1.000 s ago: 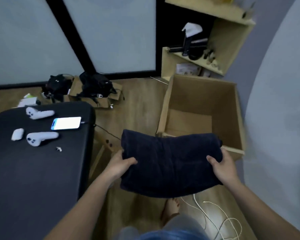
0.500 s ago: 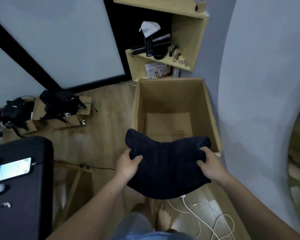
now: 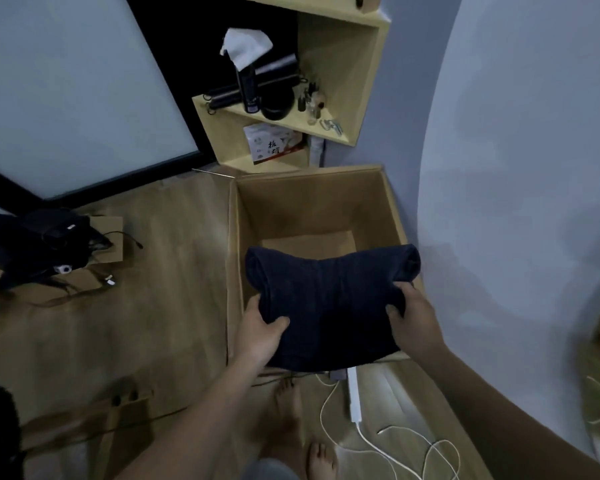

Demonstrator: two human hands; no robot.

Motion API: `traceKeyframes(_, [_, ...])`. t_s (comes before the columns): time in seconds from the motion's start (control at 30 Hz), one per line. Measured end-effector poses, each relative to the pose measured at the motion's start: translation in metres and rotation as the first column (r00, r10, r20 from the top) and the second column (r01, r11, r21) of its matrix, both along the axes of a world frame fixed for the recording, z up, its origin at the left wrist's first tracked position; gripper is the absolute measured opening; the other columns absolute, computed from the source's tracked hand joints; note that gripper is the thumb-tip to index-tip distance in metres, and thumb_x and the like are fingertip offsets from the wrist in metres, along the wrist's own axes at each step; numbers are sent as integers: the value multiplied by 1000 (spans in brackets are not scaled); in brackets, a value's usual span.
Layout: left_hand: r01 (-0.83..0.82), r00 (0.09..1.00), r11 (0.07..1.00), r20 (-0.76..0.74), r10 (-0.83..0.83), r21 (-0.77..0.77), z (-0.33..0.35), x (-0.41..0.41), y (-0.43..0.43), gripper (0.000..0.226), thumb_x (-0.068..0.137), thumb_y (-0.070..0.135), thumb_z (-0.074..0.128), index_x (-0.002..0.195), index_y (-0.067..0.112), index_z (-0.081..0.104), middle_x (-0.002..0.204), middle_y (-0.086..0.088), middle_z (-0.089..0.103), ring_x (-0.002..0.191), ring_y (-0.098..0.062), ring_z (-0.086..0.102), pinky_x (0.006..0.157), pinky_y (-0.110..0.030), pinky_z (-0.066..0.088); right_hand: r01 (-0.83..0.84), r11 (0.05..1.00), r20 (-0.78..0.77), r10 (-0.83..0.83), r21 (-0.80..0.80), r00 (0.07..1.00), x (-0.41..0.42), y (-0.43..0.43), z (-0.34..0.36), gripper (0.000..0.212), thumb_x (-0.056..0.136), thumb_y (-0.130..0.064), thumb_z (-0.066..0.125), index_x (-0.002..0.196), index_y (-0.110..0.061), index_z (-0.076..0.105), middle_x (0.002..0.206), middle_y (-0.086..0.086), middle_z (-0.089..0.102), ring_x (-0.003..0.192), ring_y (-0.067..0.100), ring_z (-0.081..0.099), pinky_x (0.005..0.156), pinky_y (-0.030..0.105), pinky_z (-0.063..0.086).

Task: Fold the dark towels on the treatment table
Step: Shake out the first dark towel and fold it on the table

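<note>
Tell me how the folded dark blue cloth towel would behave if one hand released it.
Probably floppy: the folded dark blue cloth towel sags in the middle between the left hand and the right hand. Released on one side, it would likely droop and unfold. It seems light, held by its edges over the open brown cardboard box.

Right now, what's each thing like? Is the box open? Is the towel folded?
dark towel, folded, held over the box.
cardboard box, open on top; the part of its bottom that shows is bare.
left hand, gripping the towel's left edge.
right hand, gripping the towel's right edge.
</note>
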State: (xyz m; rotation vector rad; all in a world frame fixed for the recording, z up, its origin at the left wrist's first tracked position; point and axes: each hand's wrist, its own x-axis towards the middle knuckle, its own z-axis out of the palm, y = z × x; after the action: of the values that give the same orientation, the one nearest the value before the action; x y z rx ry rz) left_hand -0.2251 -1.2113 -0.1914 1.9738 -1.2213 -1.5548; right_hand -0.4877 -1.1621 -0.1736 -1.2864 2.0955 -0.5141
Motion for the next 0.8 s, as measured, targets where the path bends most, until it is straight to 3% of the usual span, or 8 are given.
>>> traceKeyframes(0.23, [-10, 1000, 1000, -7, 10, -20, -81, -10, -87, 63, 93, 21, 69, 149, 24, 41, 120, 10, 62, 117, -20, 61, 99, -42, 53, 2, 993, -37, 2, 120, 999, 6, -95, -63, 42, 100, -14, 50, 142, -13, 43, 139, 9, 50, 124, 28, 51, 99, 34, 42])
traceKeyframes(0.47, [-58, 998, 997, -40, 56, -45, -163, -21, -166, 72, 94, 22, 69, 156, 25, 32, 143, 8, 53, 131, -13, 52, 108, -34, 46, 36, 988, -23, -33, 149, 999, -9, -192, -154, 46, 103, -18, 45, 148, -19, 37, 145, 6, 45, 129, 28, 47, 101, 37, 41])
traceKeyframes(0.53, [-65, 998, 998, -16, 65, -19, -191, -19, -192, 85, 91, 30, 71, 158, 34, 18, 148, 15, 41, 135, -8, 42, 112, -33, 37, 62, 985, -28, -58, 162, 998, -21, -212, -177, 50, 103, -20, 44, 151, -24, 32, 152, 4, 38, 135, 27, 42, 106, 37, 38])
traceKeyframes(0.63, [9, 998, 995, 54, -15, 103, -244, -8, -207, 99, 68, 58, 68, 153, 49, 17, 159, 8, 34, 142, -20, 41, 115, -48, 39, 92, 973, -22, -89, 211, 996, -34, -226, -198, 57, 103, -22, 47, 155, -30, 24, 160, -1, 28, 145, 24, 30, 115, 39, 32])
traceKeyframes(0.7, [65, 997, 975, 24, -71, 211, -251, -7, -199, 94, 77, 51, 67, 156, 45, 15, 155, 6, 42, 128, -22, 56, 106, -44, 48, 84, 964, -38, -77, 251, 996, -34, -225, -201, 60, 103, -22, 48, 156, -27, 22, 162, 1, 23, 148, 22, 23, 119, 38, 24])
traceKeyframes(0.8, [81, 996, 966, 23, -89, 247, -232, -13, -190, 74, 98, 24, 61, 159, 31, 20, 118, 10, 55, 82, -8, 63, 73, -23, 52, 68, 966, -48, -58, 249, 997, -27, -220, -197, 58, 102, -20, 49, 155, -24, 26, 161, 2, 26, 148, 22, 24, 120, 40, 24])
